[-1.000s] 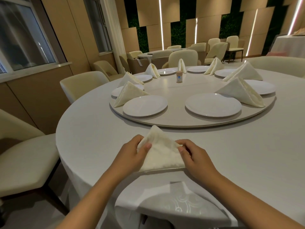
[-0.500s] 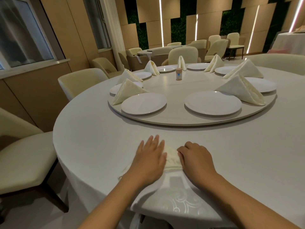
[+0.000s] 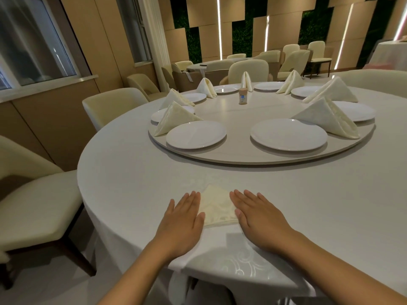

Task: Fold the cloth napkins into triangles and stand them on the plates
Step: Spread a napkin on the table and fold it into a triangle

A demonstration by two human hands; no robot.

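Observation:
A cream cloth napkin point(image 3: 217, 206), folded into a triangle, lies flat on the white tablecloth near the table's front edge. My left hand point(image 3: 184, 221) presses flat on its left side with straight fingers. My right hand point(image 3: 258, 217) lies flat over its right side, fingers straight too. On the turntable beyond, two white plates are bare: one on the left point(image 3: 196, 134) and one on the right point(image 3: 288, 134). A standing napkin triangle point(image 3: 174, 116) leans at the left plate's far left. Another standing triangle point(image 3: 328, 116) is right of the right plate.
The round turntable point(image 3: 259, 159) carries several more plates with standing napkins around its far rim and a small bottle point(image 3: 243, 96) near its middle. Cream chairs point(image 3: 33, 208) stand at the left of the table. More tables and chairs fill the back.
The napkin was held tilted up by both hands; it has been laid flat. Both hands have slid apart over it, and my right hand has opened from curled to flat.

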